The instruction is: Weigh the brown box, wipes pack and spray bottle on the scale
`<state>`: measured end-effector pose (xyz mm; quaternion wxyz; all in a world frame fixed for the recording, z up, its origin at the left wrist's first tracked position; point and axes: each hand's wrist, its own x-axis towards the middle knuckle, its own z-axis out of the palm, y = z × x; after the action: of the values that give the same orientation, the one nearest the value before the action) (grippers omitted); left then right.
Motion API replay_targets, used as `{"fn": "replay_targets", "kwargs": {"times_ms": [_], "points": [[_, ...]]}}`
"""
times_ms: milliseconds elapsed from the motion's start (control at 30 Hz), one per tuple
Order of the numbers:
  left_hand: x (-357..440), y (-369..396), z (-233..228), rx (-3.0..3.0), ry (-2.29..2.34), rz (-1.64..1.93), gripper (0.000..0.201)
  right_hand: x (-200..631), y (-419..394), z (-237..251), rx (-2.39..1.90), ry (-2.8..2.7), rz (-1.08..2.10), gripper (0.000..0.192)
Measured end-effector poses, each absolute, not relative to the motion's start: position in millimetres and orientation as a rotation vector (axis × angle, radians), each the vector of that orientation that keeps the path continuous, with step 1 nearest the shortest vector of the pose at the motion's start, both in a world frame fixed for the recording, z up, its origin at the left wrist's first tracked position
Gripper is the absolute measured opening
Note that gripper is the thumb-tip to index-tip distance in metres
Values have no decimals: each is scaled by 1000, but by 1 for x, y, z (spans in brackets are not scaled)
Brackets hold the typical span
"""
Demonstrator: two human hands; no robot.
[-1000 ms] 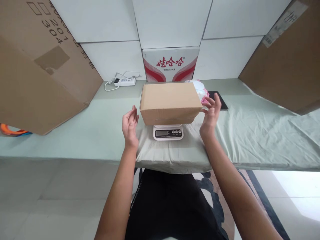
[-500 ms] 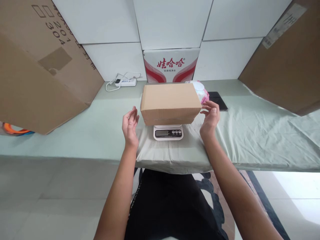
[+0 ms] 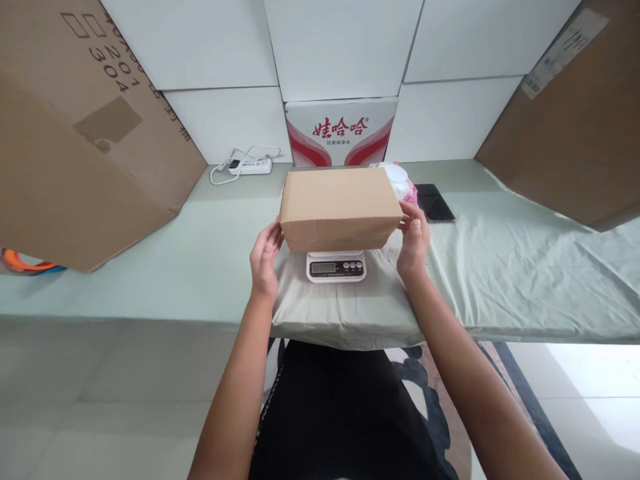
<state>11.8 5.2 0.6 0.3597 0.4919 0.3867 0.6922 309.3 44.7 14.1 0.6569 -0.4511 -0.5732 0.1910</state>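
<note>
A plain brown cardboard box point(image 3: 340, 207) rests on a small white digital scale point(image 3: 336, 267) in the middle of a table covered with pale green cloth point(image 3: 500, 267). My left hand point(image 3: 265, 257) presses against the box's left end. My right hand point(image 3: 414, 237) presses against its right end. Both hands grip the box between them. The scale's display and buttons show below the box's front edge.
Large cardboard sheets lean at the left point(image 3: 75, 153) and right point(image 3: 575, 120). A white and red printed carton point(image 3: 341, 132) stands against the tiled wall behind the box. A power strip point(image 3: 250, 165), a dark phone point(image 3: 435, 202) and a pink and white packet point(image 3: 404, 183) lie nearby.
Both hands were held apart from the box a second ago. They have closed inward and now touch its two ends. The box stays on the scale.
</note>
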Motion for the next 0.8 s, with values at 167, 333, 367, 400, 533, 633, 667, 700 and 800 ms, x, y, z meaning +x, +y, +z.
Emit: {"fn": "replay_targets", "kwargs": {"times_ms": [167, 333, 367, 400, 533, 633, 667, 700, 800], "points": [[12, 8, -7, 1307, 1007, 1704, 66, 306, 38, 14, -965, -1407, 432, 56], [7, 28, 21, 1444, 921, 1666, 71, 304, 49, 38, -963, -1484, 432, 65], [5, 37, 31, 1470, 899, 1666, 73, 304, 56, 46, -971, -1513, 418, 68], [3, 50, 40, 1483, 887, 1665, 74, 302, 65, 54, -983, -1546, 405, 69], [-4, 112, 59, 1409, 939, 1638, 66, 287, 117, 74, -1047, -1659, 432, 71], [-4, 152, 45, 1274, 1004, 1605, 67, 269, 159, 69, -1108, -1654, 492, 74], [-4, 162, 38, 1232, 1042, 1595, 67, 263, 170, 64, -1127, -1647, 514, 74], [-4, 169, 30, 1200, 1079, 1585, 68, 259, 179, 59, -1145, -1642, 537, 75], [-5, 179, 12, 1131, 1157, 1564, 67, 251, 196, 41, -1163, -1624, 622, 75]]}}
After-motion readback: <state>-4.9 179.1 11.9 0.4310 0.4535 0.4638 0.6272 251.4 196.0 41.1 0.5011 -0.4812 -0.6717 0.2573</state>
